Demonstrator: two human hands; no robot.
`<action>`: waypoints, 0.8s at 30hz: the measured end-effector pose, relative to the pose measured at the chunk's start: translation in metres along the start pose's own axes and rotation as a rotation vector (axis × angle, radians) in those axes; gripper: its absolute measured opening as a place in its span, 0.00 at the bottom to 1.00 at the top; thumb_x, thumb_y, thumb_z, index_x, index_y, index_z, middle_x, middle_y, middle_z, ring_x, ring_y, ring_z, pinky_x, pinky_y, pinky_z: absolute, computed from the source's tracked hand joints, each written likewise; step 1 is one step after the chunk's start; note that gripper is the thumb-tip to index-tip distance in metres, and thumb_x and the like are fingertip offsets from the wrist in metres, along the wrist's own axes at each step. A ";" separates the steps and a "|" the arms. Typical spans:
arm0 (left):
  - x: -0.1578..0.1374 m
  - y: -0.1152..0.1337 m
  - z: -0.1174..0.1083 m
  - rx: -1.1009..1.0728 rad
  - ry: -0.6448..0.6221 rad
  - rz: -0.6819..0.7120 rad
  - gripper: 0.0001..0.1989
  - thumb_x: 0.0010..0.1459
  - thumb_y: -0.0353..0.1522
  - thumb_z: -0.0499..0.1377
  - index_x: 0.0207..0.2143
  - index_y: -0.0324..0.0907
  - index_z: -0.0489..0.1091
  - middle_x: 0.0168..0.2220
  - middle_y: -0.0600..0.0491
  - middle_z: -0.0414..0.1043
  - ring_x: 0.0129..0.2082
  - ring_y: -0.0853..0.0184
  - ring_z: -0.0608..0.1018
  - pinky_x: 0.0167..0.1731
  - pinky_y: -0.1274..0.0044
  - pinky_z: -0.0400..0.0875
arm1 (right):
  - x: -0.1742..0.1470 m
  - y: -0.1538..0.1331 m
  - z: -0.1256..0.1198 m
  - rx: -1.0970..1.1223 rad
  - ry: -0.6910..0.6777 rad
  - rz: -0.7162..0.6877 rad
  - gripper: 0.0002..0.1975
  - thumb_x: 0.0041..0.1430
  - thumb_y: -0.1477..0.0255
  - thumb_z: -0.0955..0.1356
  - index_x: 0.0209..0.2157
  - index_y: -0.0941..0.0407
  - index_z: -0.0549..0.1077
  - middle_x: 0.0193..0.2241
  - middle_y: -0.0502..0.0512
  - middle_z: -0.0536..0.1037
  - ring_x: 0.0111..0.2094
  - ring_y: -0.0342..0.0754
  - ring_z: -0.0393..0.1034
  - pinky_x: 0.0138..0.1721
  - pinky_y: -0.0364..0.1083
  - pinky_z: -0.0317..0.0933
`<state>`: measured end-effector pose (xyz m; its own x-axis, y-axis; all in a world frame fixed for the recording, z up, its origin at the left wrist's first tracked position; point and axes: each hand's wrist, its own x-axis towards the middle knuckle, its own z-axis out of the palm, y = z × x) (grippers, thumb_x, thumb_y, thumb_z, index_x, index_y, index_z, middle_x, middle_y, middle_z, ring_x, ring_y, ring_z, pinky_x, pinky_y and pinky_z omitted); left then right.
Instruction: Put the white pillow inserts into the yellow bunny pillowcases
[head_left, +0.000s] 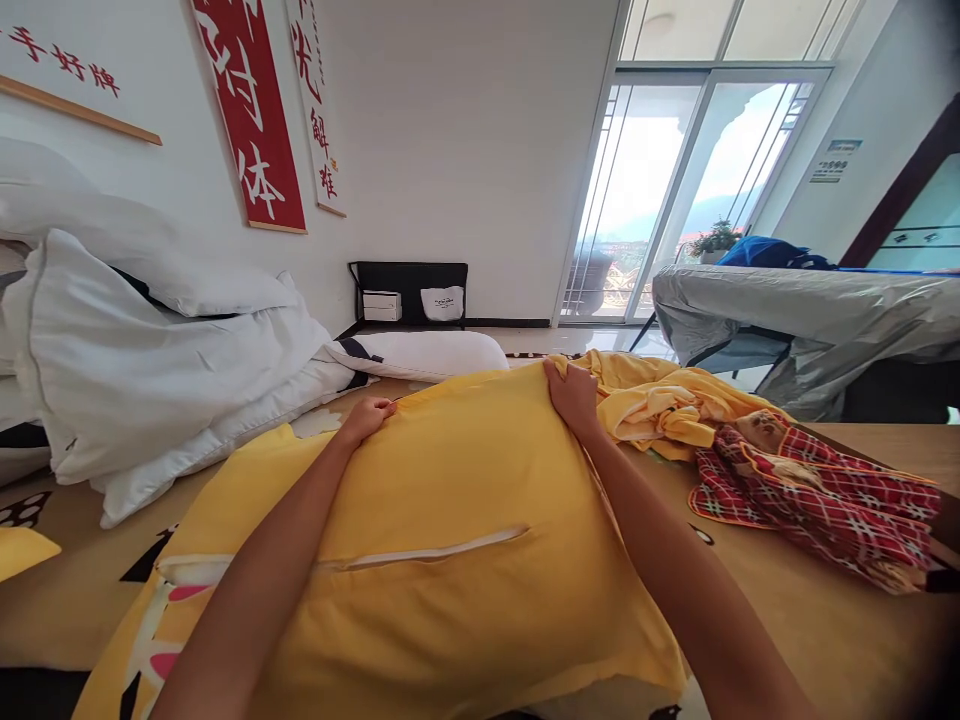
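A yellow pillowcase with a pillow inside [457, 500] lies across the table in front of me, a white strip showing through a slit in its middle. My left hand [367, 416] pinches its far left edge. My right hand [571, 392] grips the far top corner of the same case. Both arms stretch forward over the yellow fabric.
White pillows and a duvet [150, 350] are piled at the left. A crumpled yellow cloth [660, 405] and a red plaid cloth [817, 495] lie at the right on the wooden table [795, 620]. A grey-covered table [810, 320] stands by the glass balcony doors [675, 190].
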<state>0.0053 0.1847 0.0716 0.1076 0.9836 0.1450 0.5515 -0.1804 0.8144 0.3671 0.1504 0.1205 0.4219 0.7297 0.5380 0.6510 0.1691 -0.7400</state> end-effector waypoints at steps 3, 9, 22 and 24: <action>0.000 -0.001 0.003 -0.030 -0.003 -0.006 0.20 0.44 0.49 0.56 0.25 0.41 0.71 0.25 0.54 0.73 0.27 0.64 0.73 0.26 0.77 0.62 | -0.001 0.011 -0.009 0.052 -0.098 0.012 0.22 0.56 0.51 0.62 0.27 0.55 0.72 0.28 0.59 0.76 0.36 0.55 0.69 0.41 0.51 0.62; 0.000 -0.005 0.010 -0.102 0.006 -0.049 0.21 0.42 0.50 0.58 0.28 0.41 0.72 0.29 0.51 0.76 0.29 0.62 0.76 0.29 0.75 0.67 | -0.021 0.035 -0.013 0.079 -0.294 0.038 0.17 0.46 0.55 0.71 0.20 0.54 0.71 0.18 0.52 0.72 0.28 0.51 0.69 0.32 0.47 0.64; 0.009 -0.007 -0.031 0.361 0.205 -0.059 0.19 0.53 0.45 0.49 0.28 0.41 0.72 0.30 0.49 0.76 0.37 0.58 0.75 0.32 0.76 0.64 | -0.016 0.011 0.018 0.059 -0.242 0.042 0.28 0.57 0.50 0.60 0.51 0.55 0.68 0.43 0.60 0.76 0.46 0.52 0.69 0.46 0.48 0.60; 0.008 -0.023 -0.022 0.450 0.122 -0.110 0.20 0.51 0.46 0.52 0.27 0.40 0.73 0.31 0.45 0.77 0.38 0.55 0.76 0.34 0.74 0.65 | -0.062 0.036 0.026 0.028 -0.348 0.035 0.28 0.53 0.51 0.66 0.52 0.52 0.68 0.47 0.58 0.76 0.48 0.52 0.69 0.48 0.48 0.60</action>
<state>-0.0246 0.1966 0.0663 -0.0544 0.9859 0.1582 0.8605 -0.0341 0.5084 0.3476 0.1283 0.0503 0.2001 0.9167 0.3460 0.6208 0.1546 -0.7686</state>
